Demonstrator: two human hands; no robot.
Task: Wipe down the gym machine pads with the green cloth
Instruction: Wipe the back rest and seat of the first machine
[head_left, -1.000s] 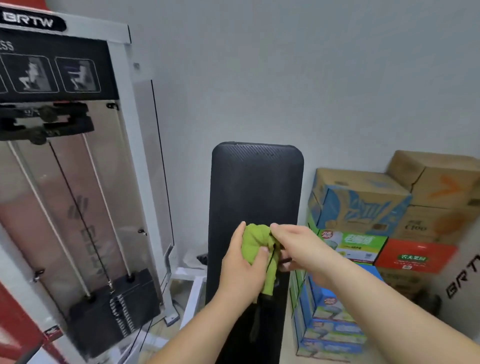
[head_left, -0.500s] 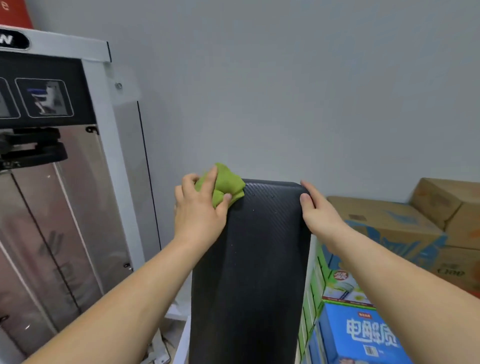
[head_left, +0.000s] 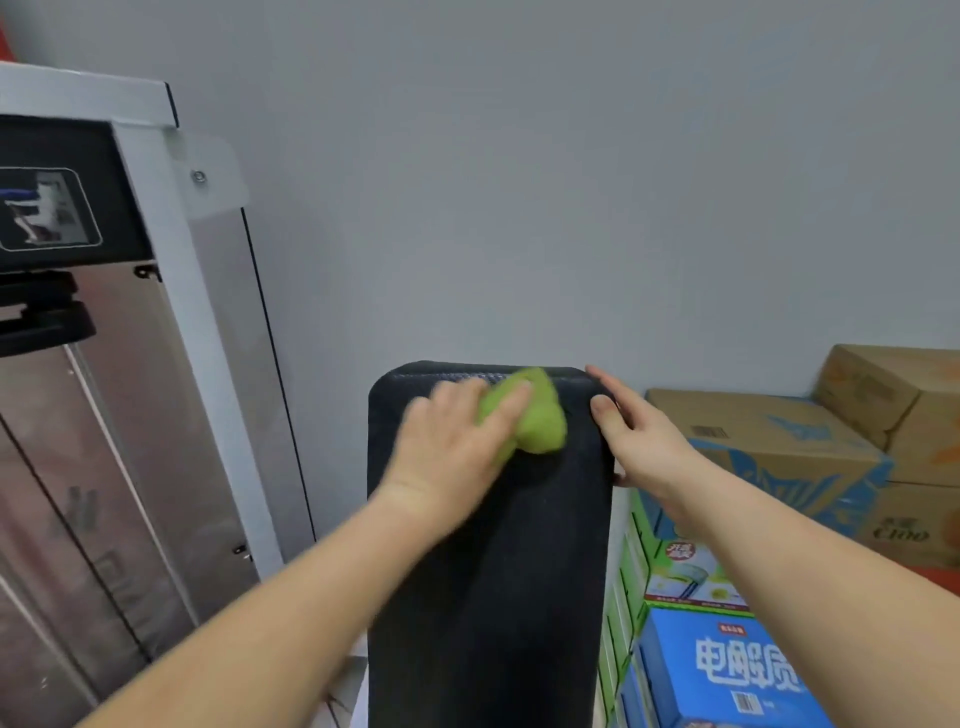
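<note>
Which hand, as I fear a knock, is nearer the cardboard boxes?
Right. The right hand grips the pad's edge beside the cardboard boxes; the left hand holds the green cloth farther left.

Boxes (head_left: 769, 457) tight on rt of pad (head_left: 488, 571); gap on lt.

A bright green bunched cloth (head_left: 543, 423) is set against a black upright pad (head_left: 488, 571), finely cross-hatched near its top. A brown cardboard box (head_left: 769, 441) is printed in blue. A blue carton (head_left: 727, 675) is lettered in white. A plain grey wall (head_left: 519, 182) is unpatterned.
</note>
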